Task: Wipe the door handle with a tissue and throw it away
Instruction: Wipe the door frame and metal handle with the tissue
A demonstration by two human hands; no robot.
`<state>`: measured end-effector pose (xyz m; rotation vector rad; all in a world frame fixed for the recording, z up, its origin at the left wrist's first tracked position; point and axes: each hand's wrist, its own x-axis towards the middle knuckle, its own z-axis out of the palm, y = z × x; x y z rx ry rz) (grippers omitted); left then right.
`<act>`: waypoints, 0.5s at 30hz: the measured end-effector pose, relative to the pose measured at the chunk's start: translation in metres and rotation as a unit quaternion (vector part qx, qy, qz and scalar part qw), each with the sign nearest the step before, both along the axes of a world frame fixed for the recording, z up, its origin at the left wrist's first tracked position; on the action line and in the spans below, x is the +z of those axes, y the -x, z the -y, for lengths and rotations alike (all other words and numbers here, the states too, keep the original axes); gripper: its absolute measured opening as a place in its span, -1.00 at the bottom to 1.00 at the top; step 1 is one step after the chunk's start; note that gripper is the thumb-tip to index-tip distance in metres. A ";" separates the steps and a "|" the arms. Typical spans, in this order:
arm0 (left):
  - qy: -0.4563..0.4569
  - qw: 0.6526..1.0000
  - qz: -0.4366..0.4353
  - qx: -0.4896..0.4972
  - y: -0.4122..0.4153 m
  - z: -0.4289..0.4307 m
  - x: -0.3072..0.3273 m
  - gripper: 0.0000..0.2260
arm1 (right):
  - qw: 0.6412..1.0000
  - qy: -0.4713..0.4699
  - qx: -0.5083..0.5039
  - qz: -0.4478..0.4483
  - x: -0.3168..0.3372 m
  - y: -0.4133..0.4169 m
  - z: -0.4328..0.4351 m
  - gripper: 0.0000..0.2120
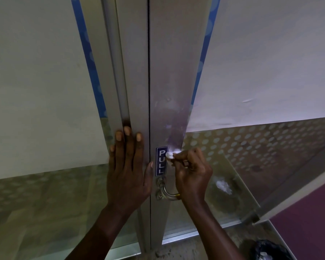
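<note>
A curved metal door handle [165, 192] is fixed to the aluminium door frame [169, 91], just below a blue PULL sticker [161, 161]. My right hand [192, 173] is closed around the upper part of the handle, pinching a small white tissue [170, 154] that pokes out beside the sticker. The handle's top is hidden by my fingers. My left hand [128, 166] lies flat with fingers spread on the neighbouring frame [131, 91], left of the door gap, holding nothing.
Frosted glass panels with dot patterns flank the frame on both sides. A bin lined with a black bag [270, 250] with white scraps inside stands on the floor at the bottom right. A purple wall [308, 222] is to the right.
</note>
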<state>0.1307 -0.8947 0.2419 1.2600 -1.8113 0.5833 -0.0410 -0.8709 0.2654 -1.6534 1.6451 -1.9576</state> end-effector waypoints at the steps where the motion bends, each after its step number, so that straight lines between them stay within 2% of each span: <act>1: 0.000 1.000 0.003 -0.002 0.000 0.000 0.000 -0.14 | 1.000 0.017 -0.003 0.001 0.010 0.002 0.003 -0.81; 5: 0.002 1.000 0.018 0.002 -0.002 0.000 -0.001 -0.16 | 0.998 0.059 0.014 0.002 0.037 0.008 0.013 -0.83; 12: 0.001 1.000 0.021 0.007 -0.003 0.002 -0.002 -0.15 | 0.999 -0.036 0.016 0.000 -0.006 -0.006 -0.001 -0.81; 15: 0.001 1.000 0.024 0.001 -0.004 0.003 -0.003 -0.16 | 1.000 -0.001 0.007 0.003 0.013 -0.004 0.004 -0.80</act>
